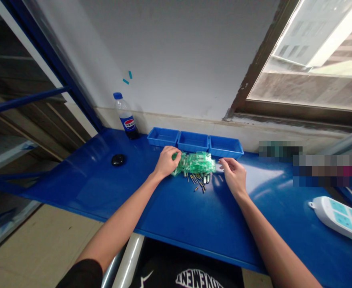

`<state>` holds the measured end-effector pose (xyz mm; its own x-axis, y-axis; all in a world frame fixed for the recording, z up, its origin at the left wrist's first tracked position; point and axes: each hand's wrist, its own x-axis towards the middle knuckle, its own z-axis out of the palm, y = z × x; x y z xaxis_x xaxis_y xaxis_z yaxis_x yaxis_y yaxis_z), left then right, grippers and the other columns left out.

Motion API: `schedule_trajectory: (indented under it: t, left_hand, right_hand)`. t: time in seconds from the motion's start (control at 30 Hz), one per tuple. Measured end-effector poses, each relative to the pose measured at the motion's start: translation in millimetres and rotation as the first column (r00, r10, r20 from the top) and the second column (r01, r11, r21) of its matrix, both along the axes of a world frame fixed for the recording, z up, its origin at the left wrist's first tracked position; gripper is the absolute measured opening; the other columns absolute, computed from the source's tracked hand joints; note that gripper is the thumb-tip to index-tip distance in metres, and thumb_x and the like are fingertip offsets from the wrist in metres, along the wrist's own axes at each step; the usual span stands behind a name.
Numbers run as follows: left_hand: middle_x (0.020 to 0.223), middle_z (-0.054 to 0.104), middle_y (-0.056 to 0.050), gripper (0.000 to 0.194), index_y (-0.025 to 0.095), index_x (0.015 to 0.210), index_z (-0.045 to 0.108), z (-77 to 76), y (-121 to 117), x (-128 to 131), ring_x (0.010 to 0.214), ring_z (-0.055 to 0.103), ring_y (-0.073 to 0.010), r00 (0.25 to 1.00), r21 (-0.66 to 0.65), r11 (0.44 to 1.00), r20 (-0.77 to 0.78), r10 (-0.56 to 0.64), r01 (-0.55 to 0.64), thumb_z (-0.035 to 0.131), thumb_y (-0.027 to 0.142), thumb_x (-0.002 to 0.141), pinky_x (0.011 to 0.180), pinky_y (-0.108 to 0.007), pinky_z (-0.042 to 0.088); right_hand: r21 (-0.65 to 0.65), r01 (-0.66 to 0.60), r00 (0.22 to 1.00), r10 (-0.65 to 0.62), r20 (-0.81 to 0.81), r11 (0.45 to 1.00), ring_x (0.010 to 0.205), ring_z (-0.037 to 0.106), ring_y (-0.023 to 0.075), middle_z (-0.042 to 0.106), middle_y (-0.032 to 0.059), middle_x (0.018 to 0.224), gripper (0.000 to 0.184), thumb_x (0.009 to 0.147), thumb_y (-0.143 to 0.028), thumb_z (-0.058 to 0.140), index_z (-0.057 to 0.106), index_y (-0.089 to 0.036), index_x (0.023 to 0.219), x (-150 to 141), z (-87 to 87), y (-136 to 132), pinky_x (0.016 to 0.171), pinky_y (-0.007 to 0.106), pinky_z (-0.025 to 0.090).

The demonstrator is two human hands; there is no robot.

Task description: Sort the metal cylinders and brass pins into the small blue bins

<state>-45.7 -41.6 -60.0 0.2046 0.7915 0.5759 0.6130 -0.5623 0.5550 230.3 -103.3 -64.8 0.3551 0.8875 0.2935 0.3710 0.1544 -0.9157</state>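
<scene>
A heap of green, shiny, partly see-through plastic pieces [199, 163] lies on the blue table [176, 212]. My left hand [165, 163] is at the heap's left end, its fingers curled in a pinch on a green piece. On the other side, my right hand [235, 176] hovers just beyond the heap's right end, fingers loosely bent and apart, with nothing visible in them. In front of the heap lie several thin metal pins with brass-coloured and dark parts [196, 178]. Small silvery cylinders [206, 179] sit among them.
Three blue trays [193, 141] stand in a row behind the heap, against the wall. To the left are a cola bottle [127, 120] and a black rounded object [118, 160]. A white power strip [341, 218] lies at the right; blurred items sit behind it.
</scene>
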Motion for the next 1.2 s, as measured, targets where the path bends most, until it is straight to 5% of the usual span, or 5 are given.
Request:
schedule_trajectory:
  t: [0.73,1.0,1.2]
  left_hand:
    - [0.098,0.078,-0.006,0.018,0.02,0.088,0.074,1.1,-2.4,1.8,0.101,0.067,-0.0248,1.0,-0.006,1.0,-0.018,-0.009,0.009,0.058,0.022,0.096,0.099,-0.042,0.052]
    - [0.119,0.077,-0.01,0.029,0.021,0.114,0.077,9.2,-6.9,-6.5,0.117,0.067,-0.0329,0.973,-0.063,0.98,-0.145,0.177,-0.188,0.071,0.029,0.087,0.107,-0.048,0.053]
    - [0.116,0.08,-0.008,0.035,0.026,0.119,0.078,9.0,-8.9,-8.6,0.104,0.075,-0.0339,0.949,-0.136,0.961,-0.241,0.204,-0.241,0.072,0.035,0.086,0.091,-0.044,0.061]
  right_hand:
    - [-0.015,-0.035,0.999,0.035,0.005,0.999,0.077,0.073,0.0249,0.08,0.0098,0.09,0.039,0.088,-0.057,0.067,0.076,-0.019,0.094,-0.8,-2.0,-0.1,0.075,0.037,0.055]
    - [-0.014,-0.026,0.999,0.027,0.019,1.0,0.076,0.073,0.0245,0.08,0.0091,0.089,0.037,0.088,-0.055,0.068,0.076,-0.02,0.094,-0.2,-3.5,0.6,0.076,0.037,0.055]
    - [-0.005,-0.035,0.999,0.035,0.014,0.999,0.076,0.072,0.0238,0.08,0.0094,0.09,0.035,0.089,-0.052,0.067,0.076,-0.019,0.095,-1.8,-1.6,-0.9,0.076,0.037,0.056]
